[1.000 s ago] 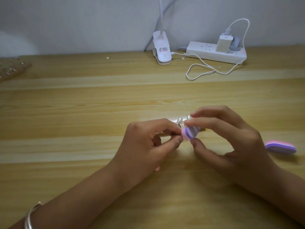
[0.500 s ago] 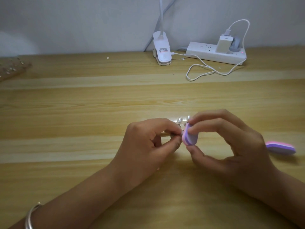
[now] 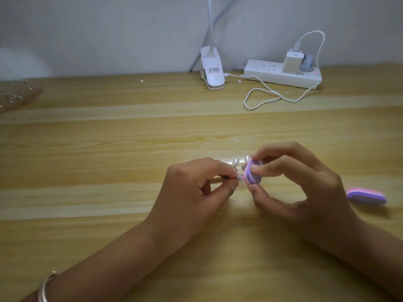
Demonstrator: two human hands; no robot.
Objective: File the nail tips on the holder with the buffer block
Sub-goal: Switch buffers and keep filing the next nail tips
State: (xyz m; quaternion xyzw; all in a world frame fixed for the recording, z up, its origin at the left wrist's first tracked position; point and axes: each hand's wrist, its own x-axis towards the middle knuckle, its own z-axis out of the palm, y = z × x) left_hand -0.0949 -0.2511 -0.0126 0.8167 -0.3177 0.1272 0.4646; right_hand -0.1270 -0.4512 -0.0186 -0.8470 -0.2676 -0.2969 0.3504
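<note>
Mid-filing I'd say: left hand [image 3: 196,192] pinches the holder [image 3: 220,177], well in front of the power strip [image 3: 281,77]. Right hand [image 3: 305,188] fingers [image 3: 268,168] clamp the buffer block [image 3: 250,174] against a nail tip [image 3: 239,177]. Next up, short light strokes.

table [image 3: 109,149]: pale wood, visible grain, kinda satin sheen
buffer block [image 3: 250,175]: matt, foamy-looking, layered
nail tips [image 3: 236,161]: clear glossy plastic, just left of the buffer block
power strip [image 3: 272,77]: smooth white plastic
bracelet [image 3: 44,286]: shiny metal
</note>
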